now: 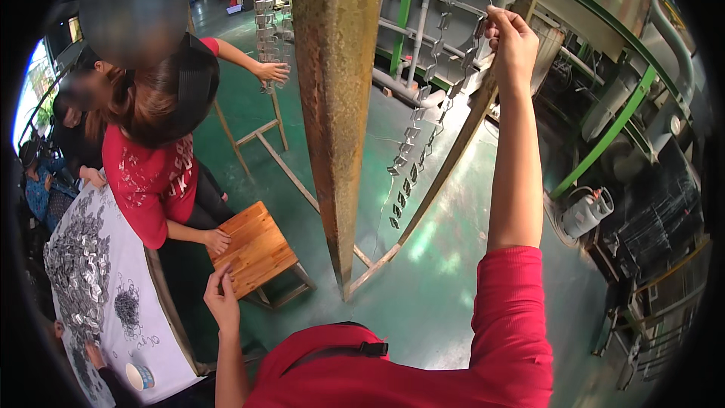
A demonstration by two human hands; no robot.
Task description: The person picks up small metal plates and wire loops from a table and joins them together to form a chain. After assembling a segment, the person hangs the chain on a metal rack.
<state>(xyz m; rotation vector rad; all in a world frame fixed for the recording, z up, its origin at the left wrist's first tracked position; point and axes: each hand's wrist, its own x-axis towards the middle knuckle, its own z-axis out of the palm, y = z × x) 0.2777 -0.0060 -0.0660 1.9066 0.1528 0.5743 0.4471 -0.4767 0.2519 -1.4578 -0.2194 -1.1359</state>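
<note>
My right hand [515, 39] is raised high, at the upper part of the slanting frame. Its thumb and fingers pinch a thin wire hook [489, 1], whose curved tip shows above them. Just beside and below that hand hangs a chain of small metal pieces [470, 53], linked one under another. A second hanging string of metal pieces [432, 72] is to its left. Low on the left, my left hand [221, 304] is held near the wooden stool [255, 245], fingers curled together. Whatever they may hold is too small to make out.
A rusty upright beam [336, 106] stands before me. At left, a person in red [155, 181] reaches to other hanging strings [266, 7]. Metal pieces [79, 272] and a paper cup [140, 376] lie on a white-covered table [162, 332]. A gas cylinder [587, 213] stands right.
</note>
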